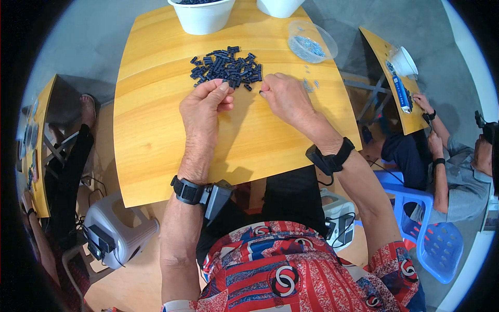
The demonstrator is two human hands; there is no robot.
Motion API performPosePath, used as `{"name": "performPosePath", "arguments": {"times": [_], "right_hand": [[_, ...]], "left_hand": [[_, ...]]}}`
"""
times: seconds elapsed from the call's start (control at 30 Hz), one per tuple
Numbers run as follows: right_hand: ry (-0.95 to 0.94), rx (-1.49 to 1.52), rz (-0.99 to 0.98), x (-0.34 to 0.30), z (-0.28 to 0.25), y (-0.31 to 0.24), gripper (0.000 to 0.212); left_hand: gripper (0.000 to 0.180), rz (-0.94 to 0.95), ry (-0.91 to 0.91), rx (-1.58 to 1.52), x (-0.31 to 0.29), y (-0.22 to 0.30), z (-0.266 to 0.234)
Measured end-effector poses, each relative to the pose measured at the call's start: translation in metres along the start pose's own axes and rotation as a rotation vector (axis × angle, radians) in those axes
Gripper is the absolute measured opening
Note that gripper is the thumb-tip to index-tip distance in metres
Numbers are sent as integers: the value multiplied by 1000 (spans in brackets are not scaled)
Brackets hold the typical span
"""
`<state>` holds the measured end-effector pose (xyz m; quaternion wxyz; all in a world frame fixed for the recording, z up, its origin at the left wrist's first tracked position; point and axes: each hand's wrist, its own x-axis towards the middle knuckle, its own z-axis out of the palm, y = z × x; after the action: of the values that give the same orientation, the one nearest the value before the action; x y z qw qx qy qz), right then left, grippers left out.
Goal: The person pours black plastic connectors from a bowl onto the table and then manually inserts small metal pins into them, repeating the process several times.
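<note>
Near the middle of the wooden table, my left hand [204,104] is closed in a pinch, thumb against forefinger. A small black plastic part [225,81] shows at its fingertips. To its right, my right hand [287,97] is also closed, its fingers curled toward the left hand. A dark bit [261,92] peeks out at the right fingertips, mostly hidden, so its shape cannot be made out. The two hands are apart. Just beyond them lies a loose pile of small black plastic parts [227,66], its near edge close to the left fingertips.
A clear round bowl [327,44] of tiny clear pieces stands at the far right of the table [156,130]. Several loose clear pieces [309,85] lie beside my right hand. White tubs [204,21] stand at the far edge. Other people sit at tables on both sides.
</note>
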<state>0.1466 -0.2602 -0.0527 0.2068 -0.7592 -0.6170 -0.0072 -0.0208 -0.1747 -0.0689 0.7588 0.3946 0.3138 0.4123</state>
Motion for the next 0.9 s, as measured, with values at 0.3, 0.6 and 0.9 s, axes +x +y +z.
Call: {"name": "performPosePath", "arguments": {"times": [0.3,0.6,0.9], "right_hand": [[24,90,-20,7,-1,-5,6],[15,41,-46,14,0,-22,6],[21,79,-41,14,11,-15,8]], "left_hand": [[13,21,-7,5,2,-3,-1],[13,16,-20,38,1,-3,0],[13,1,-26,35,1,-3,0]]}}
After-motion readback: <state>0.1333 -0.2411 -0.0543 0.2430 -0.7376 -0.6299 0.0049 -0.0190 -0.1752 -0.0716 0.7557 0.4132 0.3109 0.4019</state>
